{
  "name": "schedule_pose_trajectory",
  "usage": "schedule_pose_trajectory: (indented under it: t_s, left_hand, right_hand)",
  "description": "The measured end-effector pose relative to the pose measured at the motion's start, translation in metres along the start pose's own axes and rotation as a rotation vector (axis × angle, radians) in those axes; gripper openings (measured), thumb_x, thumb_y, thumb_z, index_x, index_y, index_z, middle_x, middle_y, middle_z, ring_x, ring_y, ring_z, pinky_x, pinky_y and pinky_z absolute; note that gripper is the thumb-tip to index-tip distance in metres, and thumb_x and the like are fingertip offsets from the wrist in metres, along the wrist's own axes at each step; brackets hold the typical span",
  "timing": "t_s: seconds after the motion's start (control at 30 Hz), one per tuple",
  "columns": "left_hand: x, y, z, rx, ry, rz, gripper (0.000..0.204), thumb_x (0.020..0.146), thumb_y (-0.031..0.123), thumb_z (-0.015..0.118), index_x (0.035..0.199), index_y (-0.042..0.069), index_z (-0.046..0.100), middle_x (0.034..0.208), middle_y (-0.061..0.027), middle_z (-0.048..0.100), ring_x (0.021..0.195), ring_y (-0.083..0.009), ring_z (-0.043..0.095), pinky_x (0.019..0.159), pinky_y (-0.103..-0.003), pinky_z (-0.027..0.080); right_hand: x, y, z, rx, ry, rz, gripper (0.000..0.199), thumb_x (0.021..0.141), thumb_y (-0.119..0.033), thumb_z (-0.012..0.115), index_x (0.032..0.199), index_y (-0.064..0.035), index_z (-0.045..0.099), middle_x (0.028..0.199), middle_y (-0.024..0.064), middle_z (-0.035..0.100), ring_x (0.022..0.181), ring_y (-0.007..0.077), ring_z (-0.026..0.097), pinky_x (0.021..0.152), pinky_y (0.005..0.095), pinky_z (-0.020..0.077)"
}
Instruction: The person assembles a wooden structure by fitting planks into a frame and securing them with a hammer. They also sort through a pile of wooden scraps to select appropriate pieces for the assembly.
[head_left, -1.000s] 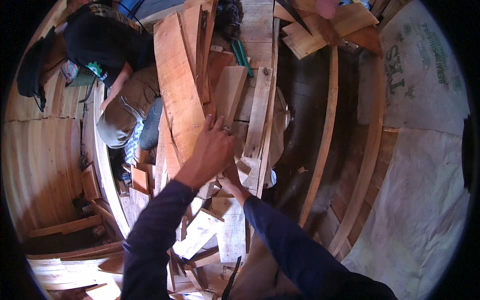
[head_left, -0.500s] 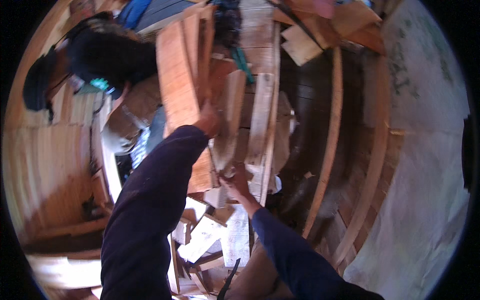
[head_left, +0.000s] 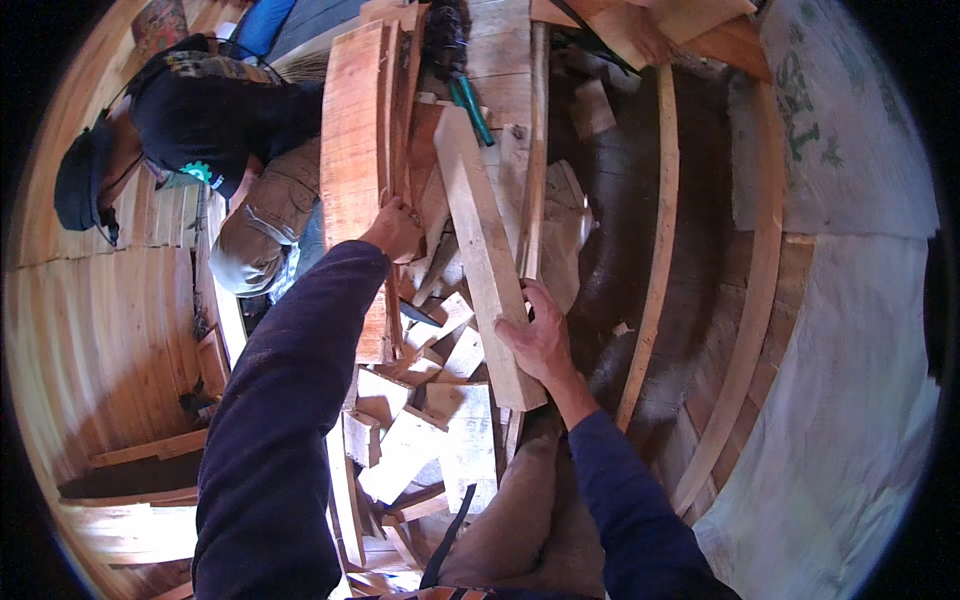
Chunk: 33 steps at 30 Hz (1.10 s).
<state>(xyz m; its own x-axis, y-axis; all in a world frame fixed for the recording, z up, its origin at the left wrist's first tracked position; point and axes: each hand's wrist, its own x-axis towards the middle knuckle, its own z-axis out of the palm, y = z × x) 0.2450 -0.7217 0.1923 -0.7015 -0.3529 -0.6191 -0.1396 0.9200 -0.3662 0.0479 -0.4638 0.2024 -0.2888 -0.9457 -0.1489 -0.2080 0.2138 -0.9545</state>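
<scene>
A: Where is the wooden beam (head_left: 481,240)?

B: To the right of the plank stack (head_left: 350,140). Its far end is close to the stack, and it slants away so the near end sits farther off.

A: Who has it?

B: The right hand (head_left: 543,338), also to the right of the stack. Its fingers are grasping the beam toward the near end, thumb over the upper face and the others along the right edge.

A: Is it resting on anything?

B: I can't tell.

A: And the left hand (head_left: 397,232)?

B: It's against the stack's right edge with its fingers curled. Whether they grip a plank, I can't tell.

A: What else is around the stack?

B: A green-handled tool (head_left: 478,118) right of its far end, beyond the beam's tip. Pale wood offcuts (head_left: 415,450) lie jumbled past its near end, spreading rightward. A co-worker (head_left: 225,115) in a dark top and cap is bent over just to its left.

A: Farther out?

B: Well to the stack's right, a long wooden strip (head_left: 660,250), then a pale sheet (head_left: 820,400).
</scene>
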Motion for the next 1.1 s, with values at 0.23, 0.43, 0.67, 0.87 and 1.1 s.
schedule_pose_trajectory:
  t_s: [0.23, 0.43, 0.67, 0.87, 1.1]
  left_hand:
    - [-0.003, 0.005, -0.010, -0.164, 0.069, 0.046, 0.017, 0.078, 0.017, 0.062, 0.093, 0.012, 0.069, 0.098, -0.0095, 0.071, 0.100, -0.0236, 0.065, 0.090, -0.039, 0.046]
    - [-0.009, 0.095, -0.052, -0.863, 0.053, -0.065, 0.026, 0.085, 0.028, 0.063, 0.096, 0.006, 0.068, 0.088, -0.0179, 0.069, 0.085, -0.0348, 0.068, 0.077, -0.044, 0.054]
    - [-0.054, 0.328, -0.193, -2.580, -0.057, -0.018, 0.075, 0.090, 0.040, 0.065, 0.147, 0.011, 0.025, 0.124, -0.0118, 0.056, 0.111, -0.0277, 0.057, 0.093, -0.045, 0.047]
    - [-0.047, 0.423, -0.222, -2.599, -0.386, -0.180, 0.070, 0.086, 0.033, 0.071, 0.140, 0.005, 0.036, 0.122, -0.0118, 0.056, 0.110, -0.0254, 0.057, 0.095, -0.040, 0.047]
    - [-0.075, 0.531, -0.248, -2.218, -0.481, 0.213, 0.074, 0.080, 0.023, 0.078, 0.136, -0.003, 0.037, 0.123, -0.0135, 0.055, 0.111, -0.0233, 0.056, 0.097, -0.035, 0.045]
  right_hand:
    - [-0.059, -0.013, -0.074, 0.086, -0.046, 0.093, 0.055, 0.068, -0.019, 0.075, 0.115, 0.0038, 0.057, 0.123, 0.0215, 0.057, 0.114, 0.0341, 0.058, 0.098, 0.0403, 0.0447]
    - [-0.187, -0.011, -0.149, 0.038, -0.014, 0.341, 0.063, 0.066, -0.023, 0.078, 0.118, 0.0038, 0.057, 0.130, 0.0204, 0.055, 0.122, 0.0359, 0.052, 0.102, 0.0407, 0.0420]
    - [-0.325, -0.027, -0.167, -0.074, 0.043, 0.483, 0.061, 0.069, -0.028, 0.078, 0.117, 0.0032, 0.056, 0.133, 0.0207, 0.050, 0.124, 0.0365, 0.050, 0.102, 0.0432, 0.0423]
    - [-0.394, -0.027, -0.172, -0.268, 0.096, 0.615, 0.078, 0.068, -0.026, 0.080, 0.132, 0.0001, 0.044, 0.126, 0.0239, 0.053, 0.117, 0.0401, 0.054, 0.101, 0.0435, 0.0424]
    - [-0.456, 0.019, -0.127, 0.163, 0.497, 0.765, 0.087, 0.076, -0.018, 0.073, 0.146, -0.0023, 0.024, 0.133, 0.0268, 0.049, 0.124, 0.0421, 0.048, 0.104, 0.0470, 0.0394]
